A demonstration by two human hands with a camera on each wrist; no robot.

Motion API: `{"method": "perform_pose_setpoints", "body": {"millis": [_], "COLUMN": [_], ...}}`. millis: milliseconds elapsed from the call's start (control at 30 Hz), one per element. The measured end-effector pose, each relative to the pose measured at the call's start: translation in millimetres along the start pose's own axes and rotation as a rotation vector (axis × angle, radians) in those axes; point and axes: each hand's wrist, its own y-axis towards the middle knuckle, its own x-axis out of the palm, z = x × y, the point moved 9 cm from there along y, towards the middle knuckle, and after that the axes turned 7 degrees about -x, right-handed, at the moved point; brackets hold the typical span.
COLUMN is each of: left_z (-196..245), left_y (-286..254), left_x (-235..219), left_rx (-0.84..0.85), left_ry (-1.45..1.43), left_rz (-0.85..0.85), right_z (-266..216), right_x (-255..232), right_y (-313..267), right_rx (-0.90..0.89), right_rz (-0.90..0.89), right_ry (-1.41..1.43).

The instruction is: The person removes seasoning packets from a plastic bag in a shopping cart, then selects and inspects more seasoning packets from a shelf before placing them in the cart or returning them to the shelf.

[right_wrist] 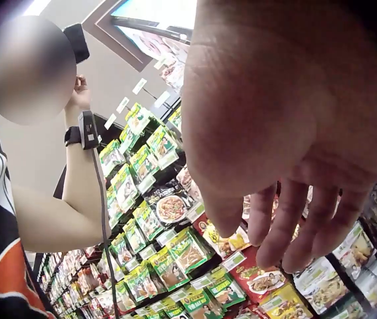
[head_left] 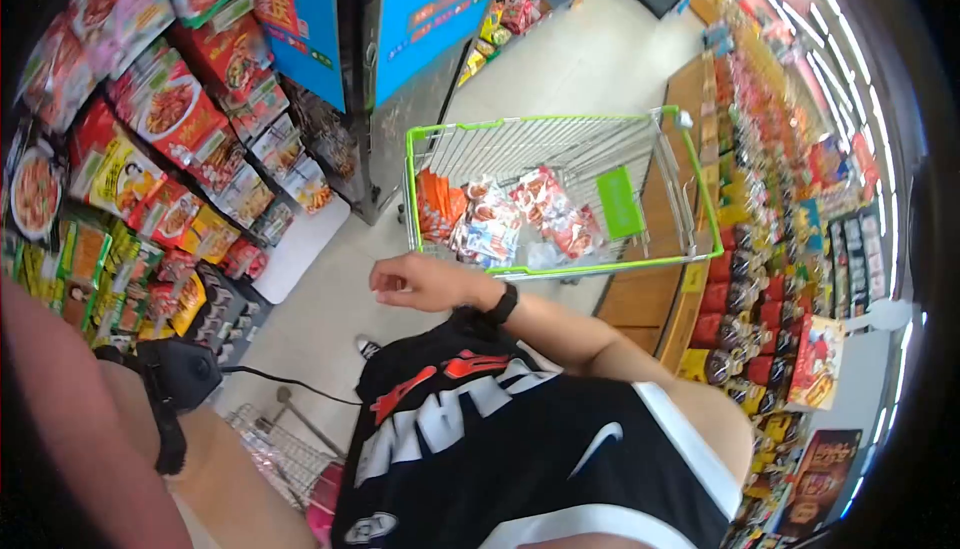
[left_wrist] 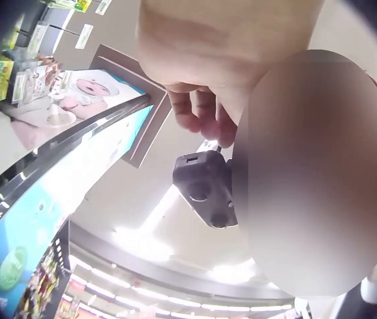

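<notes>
My right hand (head_left: pixel 425 282) hangs in front of my body with its fingers loosely bent and nothing in them; in the right wrist view its fingers (right_wrist: pixel 295 226) extend downward, slightly spread. Just beyond it stands a shopping cart (head_left: pixel 560 120) with a green rim. Inside lie orange packets (head_left: pixel 437 207) and clear bags of red-and-white packs (head_left: pixel 489 226). My left hand (left_wrist: pixel 205 116) is raised beside the head, fingers bent next to a black camera (left_wrist: pixel 205 189). I cannot tell whether they grip its cable. In the right wrist view the left hand (right_wrist: pixel 79 93) appears small.
A rack of bagged foods (head_left: pixel 165 149) rises on my left, beside a blue sign panel (head_left: pixel 430 19). A long shelf (head_left: pixel 735 279) of packaged goods runs along the right. Another wire cart (head_left: pixel 270 449) is low at the left. A black cable (head_left: pixel 290 381) crosses my front.
</notes>
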Motion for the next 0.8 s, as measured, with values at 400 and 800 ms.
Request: {"method": "perform_pose_setpoints", "body": {"millis": [400, 800], "left_z": [-83, -220], "left_y": [161, 375], "left_x": [9, 120], "left_rx": [-0.165, 0.045], "left_ry": [0.39, 0.595], "left_rz": [0.191, 0.079], "right_z": [123, 267], "right_x": [-176, -308], "right_y": [-175, -298], "right_rx": [0.256, 0.494], "right_rz": [0.207, 0.48], "right_ry": [0.05, 0.186]}}
